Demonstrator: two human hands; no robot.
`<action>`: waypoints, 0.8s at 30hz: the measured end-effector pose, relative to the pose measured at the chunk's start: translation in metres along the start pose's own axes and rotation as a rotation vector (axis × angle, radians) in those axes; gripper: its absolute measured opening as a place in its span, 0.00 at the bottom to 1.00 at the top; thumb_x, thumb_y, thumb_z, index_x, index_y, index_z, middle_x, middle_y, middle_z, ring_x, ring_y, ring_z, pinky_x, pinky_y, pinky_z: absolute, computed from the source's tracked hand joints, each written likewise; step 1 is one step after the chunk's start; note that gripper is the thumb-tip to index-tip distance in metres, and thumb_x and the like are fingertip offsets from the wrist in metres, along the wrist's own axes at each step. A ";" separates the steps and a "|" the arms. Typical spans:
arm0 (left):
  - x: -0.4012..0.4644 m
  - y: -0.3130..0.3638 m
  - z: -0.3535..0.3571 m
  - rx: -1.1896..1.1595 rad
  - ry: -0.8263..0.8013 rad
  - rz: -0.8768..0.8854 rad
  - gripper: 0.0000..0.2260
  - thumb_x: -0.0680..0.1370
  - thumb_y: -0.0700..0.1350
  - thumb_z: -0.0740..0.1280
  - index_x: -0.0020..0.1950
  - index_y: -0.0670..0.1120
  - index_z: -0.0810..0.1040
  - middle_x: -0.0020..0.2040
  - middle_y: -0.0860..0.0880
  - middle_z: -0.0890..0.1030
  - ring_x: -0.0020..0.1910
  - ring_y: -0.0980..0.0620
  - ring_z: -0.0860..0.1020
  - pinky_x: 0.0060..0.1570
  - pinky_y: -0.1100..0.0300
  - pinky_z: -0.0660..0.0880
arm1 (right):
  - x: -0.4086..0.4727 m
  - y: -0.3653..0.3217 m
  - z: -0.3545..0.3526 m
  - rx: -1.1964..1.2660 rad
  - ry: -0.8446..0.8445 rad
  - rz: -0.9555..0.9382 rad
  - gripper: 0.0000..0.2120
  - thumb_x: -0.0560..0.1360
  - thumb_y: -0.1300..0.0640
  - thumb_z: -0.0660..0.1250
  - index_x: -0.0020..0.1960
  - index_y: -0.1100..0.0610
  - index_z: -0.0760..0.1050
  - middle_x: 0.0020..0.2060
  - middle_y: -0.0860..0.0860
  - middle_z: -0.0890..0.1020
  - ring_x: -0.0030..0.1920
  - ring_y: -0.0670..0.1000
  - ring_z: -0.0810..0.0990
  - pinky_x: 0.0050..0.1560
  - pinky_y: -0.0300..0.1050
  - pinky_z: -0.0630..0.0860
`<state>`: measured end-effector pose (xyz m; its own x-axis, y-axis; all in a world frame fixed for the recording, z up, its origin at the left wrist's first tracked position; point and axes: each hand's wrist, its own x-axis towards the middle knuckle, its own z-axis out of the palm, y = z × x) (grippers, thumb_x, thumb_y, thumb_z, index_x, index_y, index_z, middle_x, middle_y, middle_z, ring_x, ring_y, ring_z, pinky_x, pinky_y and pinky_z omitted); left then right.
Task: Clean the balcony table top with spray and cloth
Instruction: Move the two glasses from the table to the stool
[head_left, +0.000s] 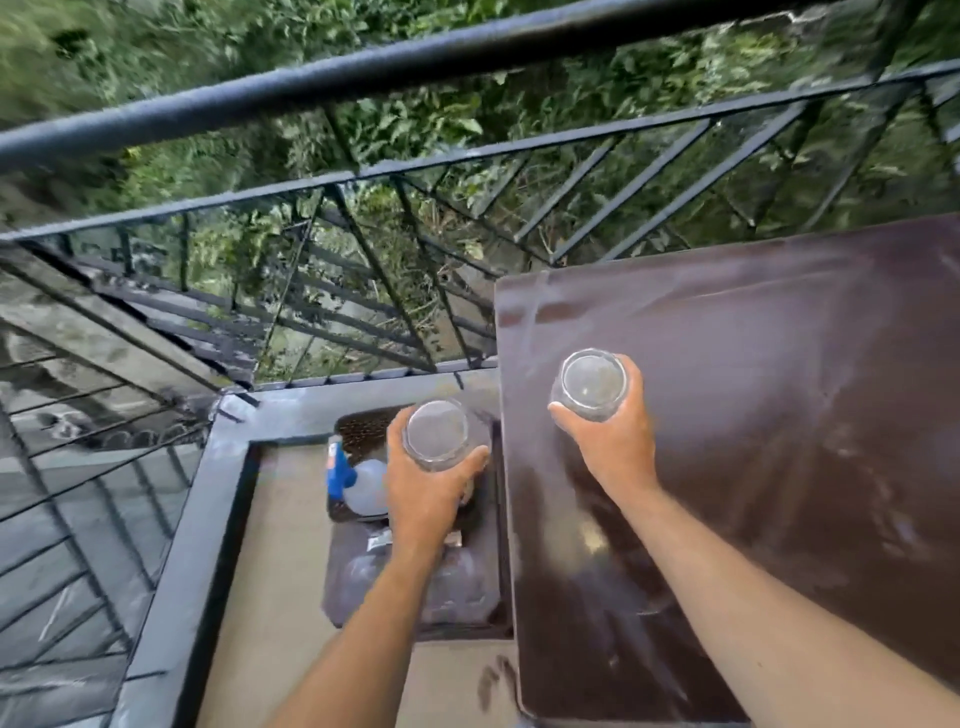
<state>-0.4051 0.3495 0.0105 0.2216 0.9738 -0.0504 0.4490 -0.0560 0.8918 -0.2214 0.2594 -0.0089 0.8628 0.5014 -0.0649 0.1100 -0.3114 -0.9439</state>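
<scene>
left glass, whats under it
Under the left glass, held in the left hand, is a low dark surface beside the table, with a spray bottle on it. The hand and glass cover whatever lies directly below.

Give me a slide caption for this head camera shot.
Each hand grips a clear glass: right hand over the brown table top, left hand above the stool holding the spray bottle.

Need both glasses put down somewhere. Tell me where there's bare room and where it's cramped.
The brown table top is bare right of the right hand and its glass, out to the railing side. It is crowded below the left hand and its glass: the low dark surface holds the spray bottle and other blurred items.
</scene>
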 end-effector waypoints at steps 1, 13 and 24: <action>0.004 -0.007 -0.014 0.007 0.007 0.001 0.34 0.63 0.43 0.84 0.63 0.54 0.69 0.52 0.66 0.74 0.50 0.81 0.72 0.50 0.84 0.64 | -0.008 -0.005 0.015 0.008 -0.011 -0.019 0.39 0.62 0.49 0.81 0.68 0.42 0.65 0.62 0.42 0.77 0.61 0.47 0.76 0.61 0.46 0.73; 0.003 -0.124 -0.129 -0.002 0.000 -0.111 0.36 0.60 0.49 0.85 0.64 0.58 0.74 0.59 0.57 0.81 0.58 0.59 0.79 0.59 0.58 0.77 | -0.098 0.000 0.146 -0.045 -0.103 -0.081 0.41 0.60 0.53 0.83 0.69 0.48 0.68 0.61 0.46 0.79 0.62 0.47 0.77 0.64 0.46 0.73; -0.022 -0.217 -0.136 0.063 0.028 -0.249 0.36 0.59 0.44 0.85 0.63 0.57 0.73 0.56 0.64 0.78 0.56 0.62 0.78 0.59 0.59 0.75 | -0.163 0.076 0.166 -0.112 -0.038 0.081 0.42 0.59 0.60 0.84 0.68 0.54 0.70 0.62 0.46 0.77 0.63 0.46 0.75 0.64 0.29 0.66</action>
<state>-0.6246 0.3704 -0.1207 0.0742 0.9650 -0.2516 0.5402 0.1732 0.8235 -0.4358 0.2882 -0.1242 0.8520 0.5005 -0.1533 0.0974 -0.4393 -0.8931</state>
